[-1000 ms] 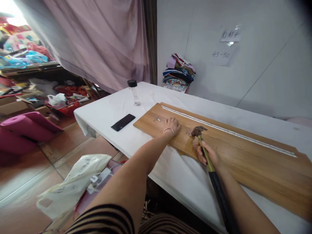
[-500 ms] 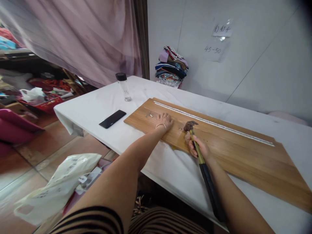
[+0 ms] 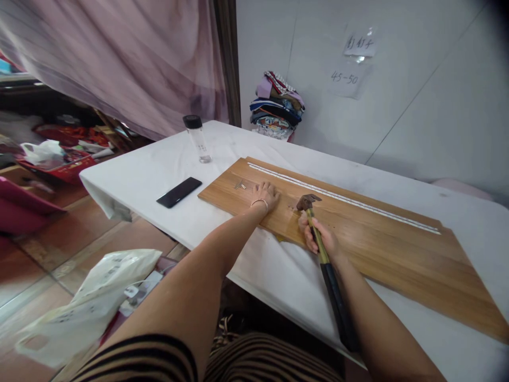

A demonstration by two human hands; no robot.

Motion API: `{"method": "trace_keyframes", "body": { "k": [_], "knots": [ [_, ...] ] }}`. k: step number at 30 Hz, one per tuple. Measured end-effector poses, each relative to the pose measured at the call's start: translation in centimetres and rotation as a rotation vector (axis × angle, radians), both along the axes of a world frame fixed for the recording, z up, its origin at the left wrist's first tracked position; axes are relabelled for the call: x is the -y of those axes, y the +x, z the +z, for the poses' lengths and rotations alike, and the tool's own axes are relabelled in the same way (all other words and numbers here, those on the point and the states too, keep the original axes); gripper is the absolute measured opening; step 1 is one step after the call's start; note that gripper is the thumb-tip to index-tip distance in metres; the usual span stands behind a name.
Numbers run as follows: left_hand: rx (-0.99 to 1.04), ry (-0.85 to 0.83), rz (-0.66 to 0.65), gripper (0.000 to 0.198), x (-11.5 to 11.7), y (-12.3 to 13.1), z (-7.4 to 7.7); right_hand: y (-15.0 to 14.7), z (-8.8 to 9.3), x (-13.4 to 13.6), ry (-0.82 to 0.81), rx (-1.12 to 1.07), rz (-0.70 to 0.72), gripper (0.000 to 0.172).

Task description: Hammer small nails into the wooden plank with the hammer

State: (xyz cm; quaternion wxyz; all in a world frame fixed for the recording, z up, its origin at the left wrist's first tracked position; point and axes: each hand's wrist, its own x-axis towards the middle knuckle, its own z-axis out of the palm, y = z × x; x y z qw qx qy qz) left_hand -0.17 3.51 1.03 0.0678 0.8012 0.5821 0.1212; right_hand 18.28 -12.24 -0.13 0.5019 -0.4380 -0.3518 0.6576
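My right hand (image 3: 319, 236) is wrapped round the neck of a claw hammer (image 3: 337, 305) with a yellow shaft and a black grip. Its rusty head is low over a wooden board (image 3: 382, 239), close to some small dark marks; whether it touches the wood I cannot tell. My left hand (image 3: 265, 194) lies flat on the board, fingers stretched out and nothing in them. Just left of it are a few small nails (image 3: 240, 185). A long white strip with markings (image 3: 342, 197) runs along the board's far edge.
A black phone (image 3: 179, 192) and a clear bottle with a dark lid (image 3: 198, 140) are on the white-covered table (image 3: 159, 159). Folded cloths (image 3: 277, 106) are stacked by the wall. Plastic bags (image 3: 91, 302) lie at the lower left, below the table.
The whole view has shifted slightly. Both hands and the hammer keep nearly the same places on the board.
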Motion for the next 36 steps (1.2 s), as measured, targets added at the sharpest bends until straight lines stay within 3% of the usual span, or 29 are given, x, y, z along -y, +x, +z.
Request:
{"method": "trace_keyframes", "body": {
  "k": [11, 36],
  "knots": [
    [-0.008, 0.018, -0.017, 0.042, -0.8, -0.2, -1.1, 0.0, 0.2, 0.0, -0.002, 0.011, 0.010, 0.046],
    [-0.029, 0.006, -0.010, 0.043, -0.7, 0.0, -0.8, 0.4, 0.0, 0.0, 0.003, 0.004, 0.015, 0.040]
  ]
}}
